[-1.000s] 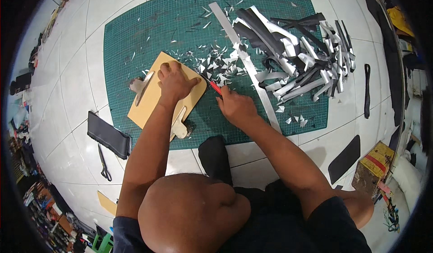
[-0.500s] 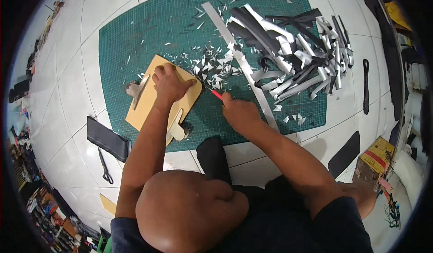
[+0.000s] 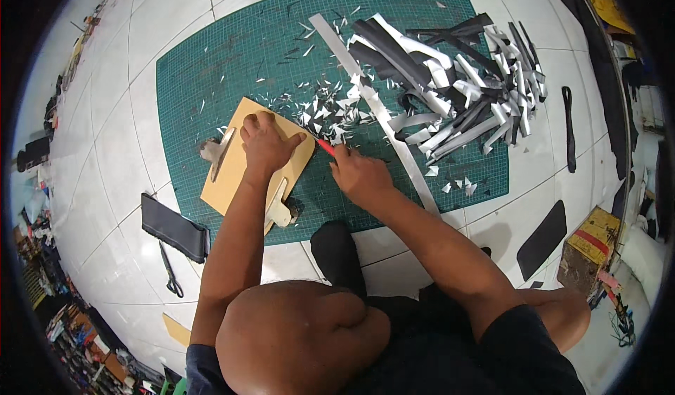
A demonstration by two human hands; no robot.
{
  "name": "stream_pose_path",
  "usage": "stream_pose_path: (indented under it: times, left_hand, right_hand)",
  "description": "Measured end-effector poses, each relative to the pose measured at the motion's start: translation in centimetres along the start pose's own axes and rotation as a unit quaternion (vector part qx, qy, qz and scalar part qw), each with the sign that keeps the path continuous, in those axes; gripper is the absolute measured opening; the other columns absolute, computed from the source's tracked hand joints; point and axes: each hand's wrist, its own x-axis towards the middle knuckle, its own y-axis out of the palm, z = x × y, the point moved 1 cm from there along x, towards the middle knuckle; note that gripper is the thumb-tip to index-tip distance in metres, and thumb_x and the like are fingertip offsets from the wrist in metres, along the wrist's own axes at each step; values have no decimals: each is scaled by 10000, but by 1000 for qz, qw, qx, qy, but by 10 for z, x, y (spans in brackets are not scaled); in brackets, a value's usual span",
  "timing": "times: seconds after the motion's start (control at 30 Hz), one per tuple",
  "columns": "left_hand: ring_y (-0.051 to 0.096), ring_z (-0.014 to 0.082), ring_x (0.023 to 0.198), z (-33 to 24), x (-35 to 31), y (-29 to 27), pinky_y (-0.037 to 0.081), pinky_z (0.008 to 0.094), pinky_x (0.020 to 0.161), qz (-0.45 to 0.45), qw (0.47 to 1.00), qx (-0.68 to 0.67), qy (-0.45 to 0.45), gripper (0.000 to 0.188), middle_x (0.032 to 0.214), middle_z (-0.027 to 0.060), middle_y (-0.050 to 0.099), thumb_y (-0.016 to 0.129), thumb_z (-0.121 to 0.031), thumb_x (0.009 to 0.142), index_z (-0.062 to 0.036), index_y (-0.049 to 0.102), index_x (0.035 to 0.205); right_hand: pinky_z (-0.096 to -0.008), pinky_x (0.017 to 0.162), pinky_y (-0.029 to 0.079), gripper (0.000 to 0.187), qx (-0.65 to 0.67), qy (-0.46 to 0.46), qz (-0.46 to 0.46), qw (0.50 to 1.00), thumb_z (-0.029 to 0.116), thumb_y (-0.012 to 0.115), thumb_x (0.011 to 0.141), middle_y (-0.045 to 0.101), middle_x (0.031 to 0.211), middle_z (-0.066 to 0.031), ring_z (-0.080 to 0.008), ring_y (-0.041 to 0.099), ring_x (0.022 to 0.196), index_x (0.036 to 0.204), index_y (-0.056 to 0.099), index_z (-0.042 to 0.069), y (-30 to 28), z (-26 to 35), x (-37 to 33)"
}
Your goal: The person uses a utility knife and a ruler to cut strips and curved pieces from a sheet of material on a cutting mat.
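My left hand (image 3: 266, 142) lies with fingers spread on a tan board (image 3: 226, 182), pressing it onto the green cutting mat (image 3: 193, 68). One metal clip (image 3: 223, 154) grips the board's left edge and another metal clip (image 3: 283, 211) its near right edge. What lies beneath the board is hidden. In my right hand (image 3: 363, 177) is a slim red-handled cutting knife (image 3: 325, 147), its front end at the board's right corner. The blade is too small to make out. Small white and black scraps (image 3: 330, 110) are scattered beyond that corner.
A long grey straight strip (image 3: 408, 161) crosses the mat right of my right hand. Beyond it lies a heap of black and white offcuts (image 3: 457, 78). Black material (image 3: 174, 226) and scissors (image 3: 169, 272) rest at left. A yellow block (image 3: 593, 244) stands at right.
My right hand has brought the knife left, closer to the board's right corner. My left hand stays pressed on the board. The whole view has shifted slightly.
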Motion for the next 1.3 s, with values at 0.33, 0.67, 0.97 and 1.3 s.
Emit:
stream_pose_path:
  times: [0.33, 0.67, 0.97, 1.3]
  left_hand:
    - [397, 446, 1217, -5, 9, 0, 428, 552, 964, 13, 1000, 1, -9, 873, 1301, 237, 384, 846, -483, 652, -18, 458, 1280]
    - [400, 422, 1186, -8, 1, -6, 317, 514, 1030, -5, 1000, 3, 22, 867, 1225, 267, 453, 815, -521, 691, 34, 449, 1247]
    - [388, 460, 1227, -1, 6, -7, 431, 579, 955, -15, 1000, 6, -5, 873, 1314, 242, 374, 844, -501, 652, -31, 458, 1278]
    - [536, 379, 1118, 64, 1, -35, 435, 514, 924, -280, 951, 132, 18, 527, 1153, 184, 581, 749, -472, 764, -119, 612, 1131]
  right_hand:
    - [-503, 644, 551, 222, 5, 55, 110, 992, 264, 511, 961, 669, 748, -174, -376, 688, 714, 1021, 445, 61, -3, -11, -14]
    - [-502, 637, 550, 274, 19, 27, 28, 999, 297, 542, 956, 669, 837, -188, -388, 683, 729, 1034, 454, 49, -3, -6, -8]
    - [-452, 642, 574, 156, -21, 31, 84, 996, 140, 500, 930, 689, 823, -183, -357, 707, 744, 1044, 456, 44, -9, 1, -9]
    - [-470, 633, 556, 341, 95, 65, 62, 991, 366, 501, 991, 649, 864, -211, -383, 681, 734, 1066, 438, 39, -19, -26, -47]
